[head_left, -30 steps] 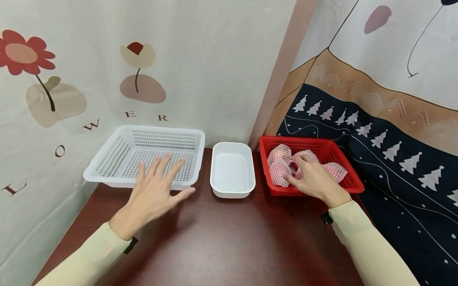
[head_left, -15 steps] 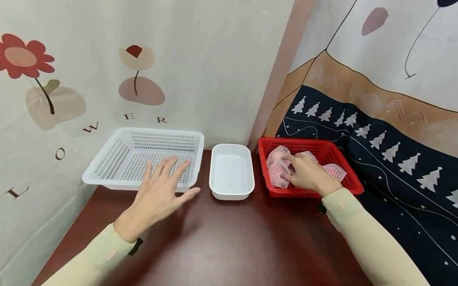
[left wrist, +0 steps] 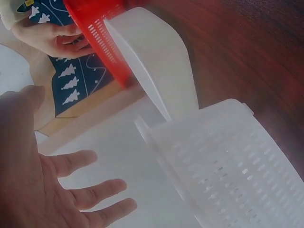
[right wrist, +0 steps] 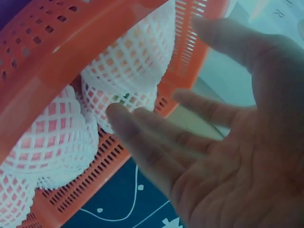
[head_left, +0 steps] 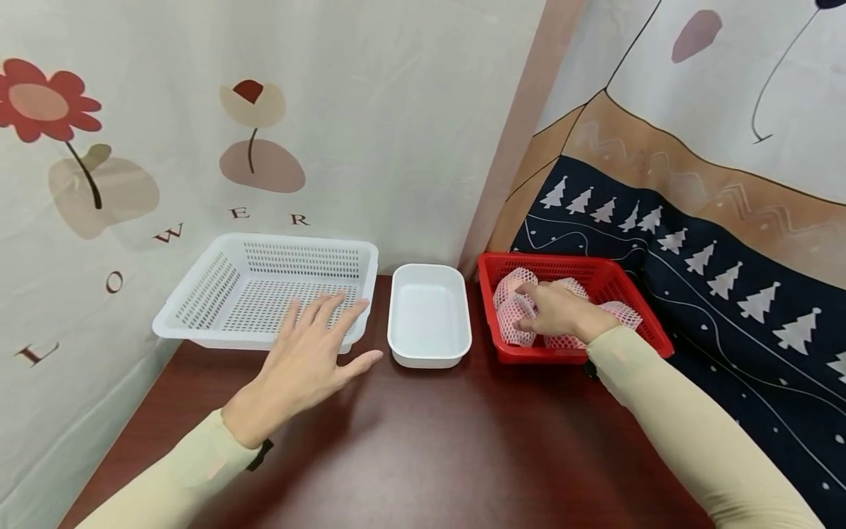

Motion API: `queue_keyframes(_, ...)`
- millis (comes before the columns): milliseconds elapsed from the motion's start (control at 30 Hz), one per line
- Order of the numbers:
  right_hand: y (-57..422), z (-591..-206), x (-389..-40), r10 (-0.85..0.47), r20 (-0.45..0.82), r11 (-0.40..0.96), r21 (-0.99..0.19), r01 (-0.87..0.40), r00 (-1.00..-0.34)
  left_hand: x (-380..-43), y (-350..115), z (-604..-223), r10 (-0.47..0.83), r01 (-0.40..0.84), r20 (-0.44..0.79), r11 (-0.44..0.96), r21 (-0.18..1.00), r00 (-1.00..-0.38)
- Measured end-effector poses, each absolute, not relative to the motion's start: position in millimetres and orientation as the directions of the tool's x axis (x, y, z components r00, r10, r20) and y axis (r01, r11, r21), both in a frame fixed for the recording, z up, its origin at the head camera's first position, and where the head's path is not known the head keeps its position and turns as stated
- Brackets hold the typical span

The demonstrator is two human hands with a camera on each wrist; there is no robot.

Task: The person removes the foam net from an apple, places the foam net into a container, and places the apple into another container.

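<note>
My right hand [head_left: 562,310] is over the red basket [head_left: 644,323], fingers bent a little and spread around the left-hand fruits. Several round fruits in white foam nets [head_left: 515,321] lie in that basket; one netted fruit [right wrist: 128,61] shows between thumb and fingers in the right wrist view, with a gap to the thumb. My left hand [head_left: 307,367] hovers with fingers spread, holding nothing, over the front edge of the white perforated basket [head_left: 228,334]. In the left wrist view its fingers [left wrist: 102,192] point toward that basket's side.
A small white rectangular tray [head_left: 429,316] stands between the two baskets on the dark red-brown table [head_left: 423,448]. Behind hangs a pale curtain [head_left: 396,132] printed with flowers. A dark blue cloth with white trees [head_left: 734,353] borders the right side.
My right hand has shifted left over the netted fruits at the basket's left end. The left hand has drifted right and slightly toward me, fingers still spread. The baskets and tray stay put.
</note>
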State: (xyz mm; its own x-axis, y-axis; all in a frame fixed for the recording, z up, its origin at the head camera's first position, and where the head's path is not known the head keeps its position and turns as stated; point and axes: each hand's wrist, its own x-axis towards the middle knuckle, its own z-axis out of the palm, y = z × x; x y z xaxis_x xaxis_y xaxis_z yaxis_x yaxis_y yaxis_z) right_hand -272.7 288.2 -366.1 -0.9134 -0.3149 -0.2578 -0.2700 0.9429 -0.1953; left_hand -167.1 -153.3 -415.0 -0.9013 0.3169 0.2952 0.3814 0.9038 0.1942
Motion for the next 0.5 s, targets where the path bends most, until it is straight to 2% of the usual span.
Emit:
queue_keyframes(200,286.4,-369.4,-280.9,-0.466,-0.274,0.883,-0.210,-0.420,-0.841,-167.8,-148.7,-415.8,0.338,0.402,0.308,0.899,0.173,-0.889)
queue_keyframes(367,286.1,-367.6,-283.8,-0.565,-0.322,0.820,-0.115,-0.561,-0.760,-166.4,-143.2,-417.6,0.372,0.437,0.330,0.887,0.149,-0.868)
queue_keyframes(500,286.0,-368.1,-287.9,-0.574,-0.357,0.801,-0.062,-0.595,-0.737,-165.7,-138.8,-418.6,0.387,0.455,0.342,0.879,0.144,-0.856)
